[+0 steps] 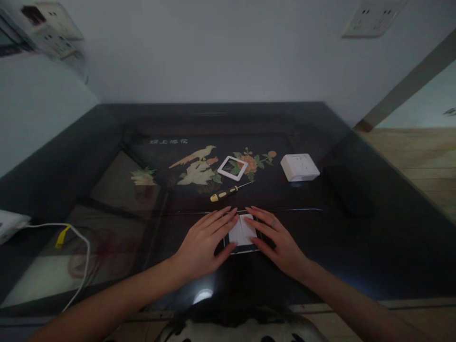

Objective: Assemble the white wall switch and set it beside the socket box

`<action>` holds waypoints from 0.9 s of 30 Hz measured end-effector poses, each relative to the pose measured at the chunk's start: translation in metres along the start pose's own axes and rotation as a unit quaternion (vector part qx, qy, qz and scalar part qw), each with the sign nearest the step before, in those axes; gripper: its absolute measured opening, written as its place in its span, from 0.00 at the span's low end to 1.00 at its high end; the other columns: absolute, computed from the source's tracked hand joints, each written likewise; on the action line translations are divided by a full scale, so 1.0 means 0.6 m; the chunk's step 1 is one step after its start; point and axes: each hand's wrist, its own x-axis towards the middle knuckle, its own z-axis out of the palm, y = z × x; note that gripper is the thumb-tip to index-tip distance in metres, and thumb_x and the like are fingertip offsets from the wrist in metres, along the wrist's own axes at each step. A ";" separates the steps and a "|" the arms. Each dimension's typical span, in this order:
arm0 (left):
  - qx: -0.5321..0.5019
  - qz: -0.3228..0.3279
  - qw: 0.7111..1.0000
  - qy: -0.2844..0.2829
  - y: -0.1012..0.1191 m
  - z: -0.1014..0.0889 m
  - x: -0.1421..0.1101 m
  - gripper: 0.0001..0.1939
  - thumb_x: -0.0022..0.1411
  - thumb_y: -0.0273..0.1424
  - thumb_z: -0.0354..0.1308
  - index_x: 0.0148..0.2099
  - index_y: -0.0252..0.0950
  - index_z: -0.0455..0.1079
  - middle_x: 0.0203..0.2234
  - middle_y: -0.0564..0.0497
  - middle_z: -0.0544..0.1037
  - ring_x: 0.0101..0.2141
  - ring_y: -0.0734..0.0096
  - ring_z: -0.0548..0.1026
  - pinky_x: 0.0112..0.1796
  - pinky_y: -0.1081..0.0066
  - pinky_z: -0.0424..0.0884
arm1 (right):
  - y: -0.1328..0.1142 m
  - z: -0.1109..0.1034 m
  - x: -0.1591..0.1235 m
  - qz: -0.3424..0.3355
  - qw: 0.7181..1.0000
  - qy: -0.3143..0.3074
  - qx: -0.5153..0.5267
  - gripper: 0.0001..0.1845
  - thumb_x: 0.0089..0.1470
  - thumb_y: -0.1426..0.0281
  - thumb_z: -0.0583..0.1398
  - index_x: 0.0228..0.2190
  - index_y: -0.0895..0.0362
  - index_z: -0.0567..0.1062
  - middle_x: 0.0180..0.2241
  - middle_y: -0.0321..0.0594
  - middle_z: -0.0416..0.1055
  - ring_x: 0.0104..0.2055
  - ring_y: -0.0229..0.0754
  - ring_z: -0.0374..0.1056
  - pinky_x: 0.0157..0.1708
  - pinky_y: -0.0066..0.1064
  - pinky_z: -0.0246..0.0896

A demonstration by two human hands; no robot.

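A white wall switch point(242, 231) with two rocker keys and a dark surround lies flat on the table near its front edge. My left hand point(206, 237) rests along its left side, thumb at the lower corner and fingertips over the top edge. From the right, my right hand point(276, 240), with a ring on one finger, holds it the same way. Just beyond lies a screwdriver point(224, 194) with a yellow and black handle, its shaft pointing right. Behind that is a white square frame point(232, 168), turned at an angle.
A white socket box point(300, 167) stands at the right, beside a dark flat object point(347, 190). On the left, a white cable point(87, 251) with a yellow tag runs from a white power strip point(10, 225). The glossy black table point(285, 126) meets the wall at the back.
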 end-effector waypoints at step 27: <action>-0.049 -0.187 0.979 0.065 -0.176 0.011 0.203 0.17 0.66 0.34 0.58 0.55 0.35 0.67 0.52 0.43 0.72 0.49 0.58 0.73 0.49 0.54 0.72 | 0.181 -0.014 0.215 0.135 0.989 0.066 0.002 0.18 0.61 0.64 0.59 0.50 0.57 0.70 0.51 0.45 0.69 0.47 0.46 0.70 0.45 0.45 0.69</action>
